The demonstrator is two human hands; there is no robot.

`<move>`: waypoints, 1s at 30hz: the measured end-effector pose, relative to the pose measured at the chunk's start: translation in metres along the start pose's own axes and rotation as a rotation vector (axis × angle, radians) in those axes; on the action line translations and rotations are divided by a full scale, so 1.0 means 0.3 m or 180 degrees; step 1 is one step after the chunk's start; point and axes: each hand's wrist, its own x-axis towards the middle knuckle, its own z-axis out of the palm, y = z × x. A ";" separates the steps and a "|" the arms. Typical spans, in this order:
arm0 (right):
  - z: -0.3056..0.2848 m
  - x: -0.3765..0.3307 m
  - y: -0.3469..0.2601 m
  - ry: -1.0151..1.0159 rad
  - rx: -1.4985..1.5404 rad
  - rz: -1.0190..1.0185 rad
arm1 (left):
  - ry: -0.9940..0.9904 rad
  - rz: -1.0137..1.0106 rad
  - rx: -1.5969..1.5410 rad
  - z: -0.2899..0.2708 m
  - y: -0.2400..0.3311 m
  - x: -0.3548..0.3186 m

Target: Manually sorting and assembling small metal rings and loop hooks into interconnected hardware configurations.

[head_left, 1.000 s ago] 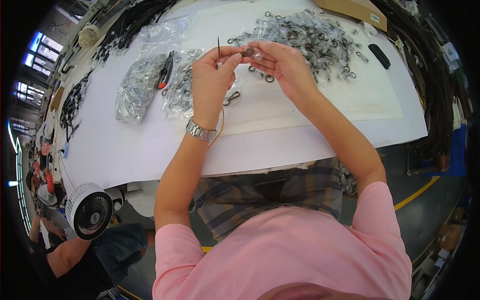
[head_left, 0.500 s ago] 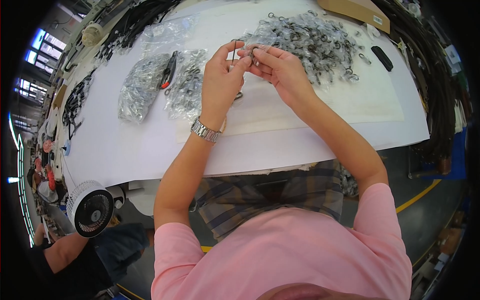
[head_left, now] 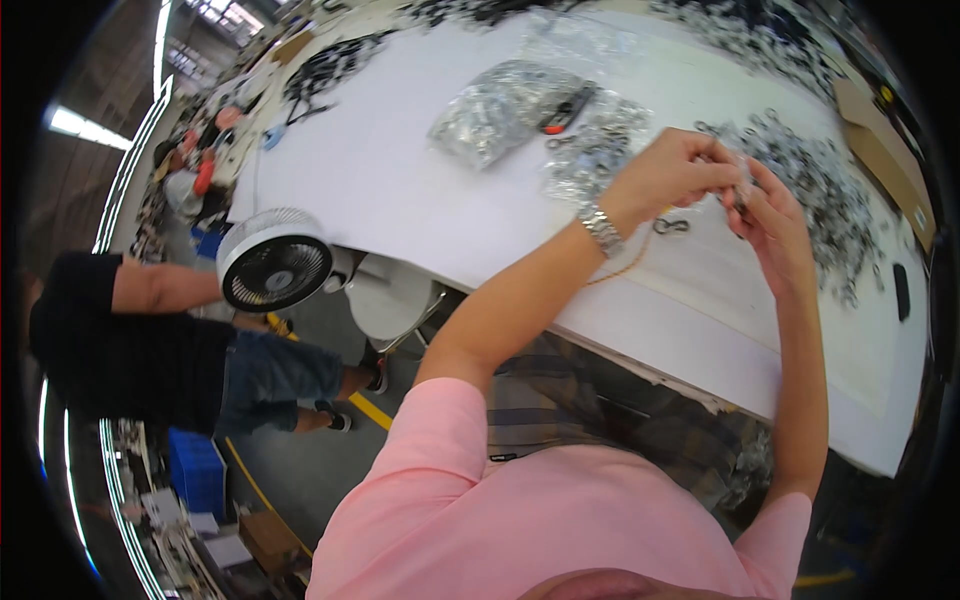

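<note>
Left hand and right hand pinch a small plastic-wrapped piece between their fingertips. From there, a heap of metal pieces crowds three o'clock; a bulging bag and cutter, ten; a loose clip, eight. Bare tabletop opens at six, reaching its near edge.

The white tabletop carries 1 bulging clear bag, heaped metal fittings and 1 black object.

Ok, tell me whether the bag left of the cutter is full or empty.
Not empty: the bag bulges. How nearly full, I cannot tell.
</note>
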 end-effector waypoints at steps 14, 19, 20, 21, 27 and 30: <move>-0.132 0.057 0.025 -0.0285 0.0033 0.0415 | 0.0933 0.0673 0.0314 0.028 -0.019 -0.015; -0.164 0.035 0.012 -0.0178 0.0844 0.0908 | 0.0468 0.0860 0.0274 0.021 -0.028 0.015; -0.182 0.043 0.022 -0.0230 0.0902 0.0940 | 0.0353 0.0872 0.0312 0.015 -0.028 0.017; -0.201 0.048 0.035 -0.0273 0.0968 0.0976 | 0.0372 0.0867 0.0317 0.014 -0.019 0.004; -0.194 0.069 0.073 -0.0403 0.0747 0.1006 | -0.0069 0.0186 -0.0509 -0.035 -0.074 0.037; -0.202 0.058 0.050 -0.0170 -0.0014 0.0710 | -0.0290 0.0086 -0.1394 -0.062 -0.092 0.070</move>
